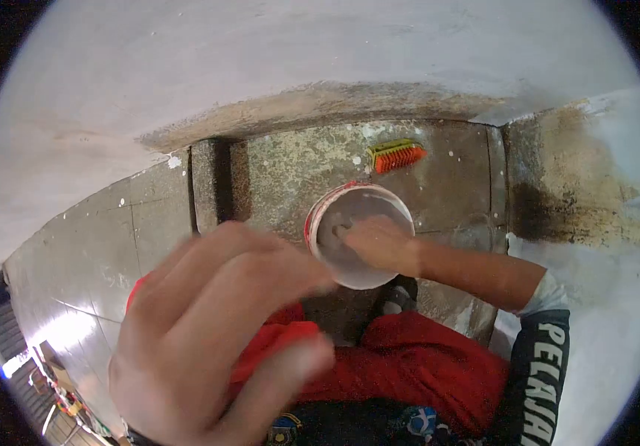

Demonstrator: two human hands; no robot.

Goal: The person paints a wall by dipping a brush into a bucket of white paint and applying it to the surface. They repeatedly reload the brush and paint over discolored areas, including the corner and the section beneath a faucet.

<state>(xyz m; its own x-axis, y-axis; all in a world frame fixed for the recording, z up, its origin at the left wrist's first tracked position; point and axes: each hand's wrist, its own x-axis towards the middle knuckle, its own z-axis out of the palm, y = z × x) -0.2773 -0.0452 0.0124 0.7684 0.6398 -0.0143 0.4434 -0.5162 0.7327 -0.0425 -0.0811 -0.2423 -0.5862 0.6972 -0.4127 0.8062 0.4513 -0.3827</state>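
Dipping the right hand (379,244) into a bucket (314,229)

The step in hand appears to be reaching into the bucket's pale grey contents (351,271). The bucket stands around the right fingers, its rim ringing them and the wrist crossing its near right edge. Those fingertips are partly lost in the murk, so I cannot tell whether they are spread, closed or gripping anything. A darker patch shows just beside them, too unclear to name.

The left hand (216,327) is blurred and close to the camera. Its fingers bend loosely, the thumb stands well apart from them, and nothing shows between. Past its fingertips lies the bucket; behind and below it are red trousers (431,357).

Beyond the right fingers, a brush (398,157) with orange bristles lies on the stained floor (282,171), near the bucket but apart from it. Farther out from the fingers rises a pale wall (320,44), discoloured along its foot.

As I judge it, the next move calls for a level lift of the right fingers, with the wrist clear of the rim so the bucket does not tip or spill.
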